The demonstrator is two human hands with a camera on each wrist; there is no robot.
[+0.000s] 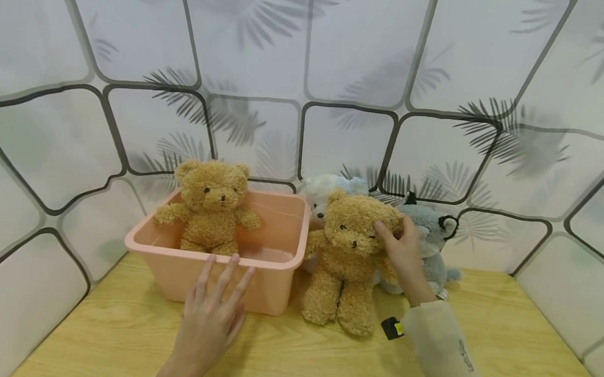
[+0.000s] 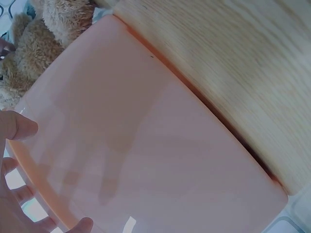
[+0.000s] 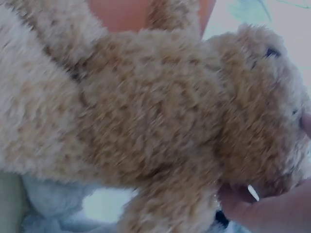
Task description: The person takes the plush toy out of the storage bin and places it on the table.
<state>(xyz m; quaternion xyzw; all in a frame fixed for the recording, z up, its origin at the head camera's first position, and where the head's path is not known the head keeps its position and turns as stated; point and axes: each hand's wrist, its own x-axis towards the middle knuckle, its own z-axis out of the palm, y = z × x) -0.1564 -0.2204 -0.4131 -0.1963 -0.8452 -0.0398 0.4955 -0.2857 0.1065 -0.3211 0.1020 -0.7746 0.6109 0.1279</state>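
My right hand [image 1: 405, 255] grips a tan teddy bear [image 1: 346, 269] by the side of its head, thumb on the face beside the eye. The bear stands upright on the table, right of a pink plastic basin [image 1: 269, 291]. Its curly body fills the right wrist view, lying sideways there. My left hand [image 1: 210, 319] is at the basin's front rim, fingers spread and fairly straight with their tips at the edge. In the left wrist view the thumb [image 2: 22, 126] shows against the basin's outer wall. Inside the basin sits a second tan teddy bear [image 1: 211, 224].
Behind the gripped bear are a white plush toy [image 1: 319, 192], partly hidden, and a grey plush toy [image 1: 432, 261] with black-edged ears. A small black item with a yellow patch [image 1: 392, 328] lies on the wooden table [image 1: 335, 361]. A patterned curtain [image 1: 258, 40] hangs behind.
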